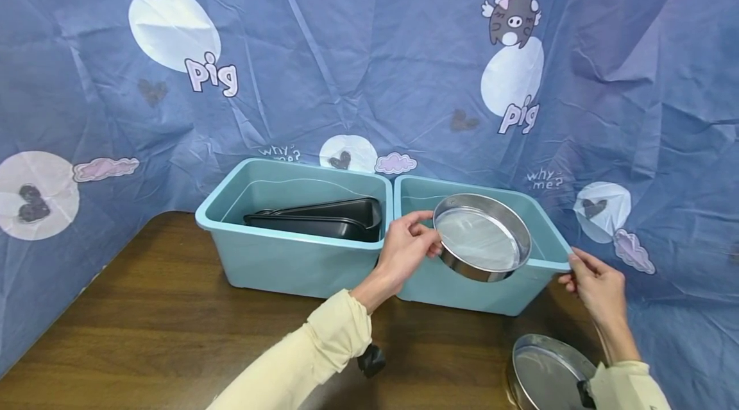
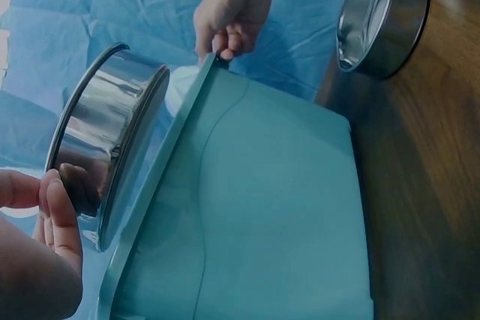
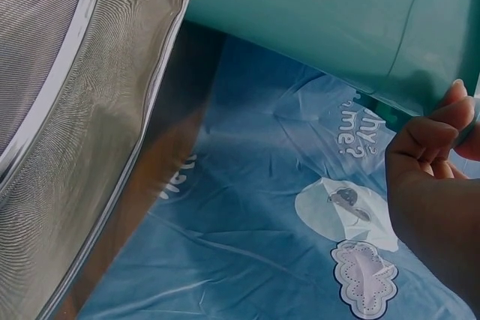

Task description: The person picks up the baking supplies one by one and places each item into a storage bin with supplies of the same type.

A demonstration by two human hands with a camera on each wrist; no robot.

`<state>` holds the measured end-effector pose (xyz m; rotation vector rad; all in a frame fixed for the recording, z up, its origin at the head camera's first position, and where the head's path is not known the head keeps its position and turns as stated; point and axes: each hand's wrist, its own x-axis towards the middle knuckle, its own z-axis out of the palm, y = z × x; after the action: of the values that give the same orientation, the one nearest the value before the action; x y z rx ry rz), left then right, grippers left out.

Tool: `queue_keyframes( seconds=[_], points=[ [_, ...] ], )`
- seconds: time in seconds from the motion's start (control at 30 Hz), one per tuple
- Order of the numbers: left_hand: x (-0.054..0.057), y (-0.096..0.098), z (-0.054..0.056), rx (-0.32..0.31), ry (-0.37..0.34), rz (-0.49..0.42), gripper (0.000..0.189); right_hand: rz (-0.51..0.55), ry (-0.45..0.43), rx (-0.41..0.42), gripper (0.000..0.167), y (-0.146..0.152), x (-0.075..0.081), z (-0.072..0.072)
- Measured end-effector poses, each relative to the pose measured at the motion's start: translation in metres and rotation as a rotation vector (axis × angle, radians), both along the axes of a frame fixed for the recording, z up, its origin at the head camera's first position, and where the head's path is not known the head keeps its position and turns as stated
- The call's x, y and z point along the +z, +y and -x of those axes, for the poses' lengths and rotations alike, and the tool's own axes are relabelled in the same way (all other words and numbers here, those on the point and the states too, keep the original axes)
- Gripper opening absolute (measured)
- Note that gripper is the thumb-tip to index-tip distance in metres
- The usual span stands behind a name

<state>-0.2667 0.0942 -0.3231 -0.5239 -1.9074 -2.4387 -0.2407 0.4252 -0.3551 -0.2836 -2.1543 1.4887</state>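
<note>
A person holds up a shiny sieve with one hand and grips a tub with the other.
Closest to me, a second sieve [image 1: 548, 371] sits on the brown table [image 1: 144, 326], partly behind the right sleeve [image 1: 629, 387]. The left hand [image 1: 404, 246] pinches the side of the shiny sieve [image 1: 479, 240] between thumb and fingers, so that grip is narrow. The shiny sieve is round and tips a little, up in the air above the front edge of the right tub [image 1: 462, 291]. The right hand [image 1: 600, 288] has its fingers curled round that tub's front right corner. Just beside it stands the left tub [image 1: 288, 269], with black pans [image 1: 329, 224] inside. Behind everything hangs a blue cloth [image 1: 358, 44] with pigs on it.
</note>
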Motion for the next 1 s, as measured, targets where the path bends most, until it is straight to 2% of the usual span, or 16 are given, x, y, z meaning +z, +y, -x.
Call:
queue_keyframes(
  seconds=[0.4,1.0],
  points=[
    [0.001,0.002,0.008,0.038,-0.033,0.011,0.047,0.024,-0.003,0.012,0.048,0.001,0.000,0.001],
    [0.006,0.008,0.012,0.076,-0.063,0.002,0.052,0.057,-0.003,0.012,0.048,0.000,0.000,0.000]
  ],
)
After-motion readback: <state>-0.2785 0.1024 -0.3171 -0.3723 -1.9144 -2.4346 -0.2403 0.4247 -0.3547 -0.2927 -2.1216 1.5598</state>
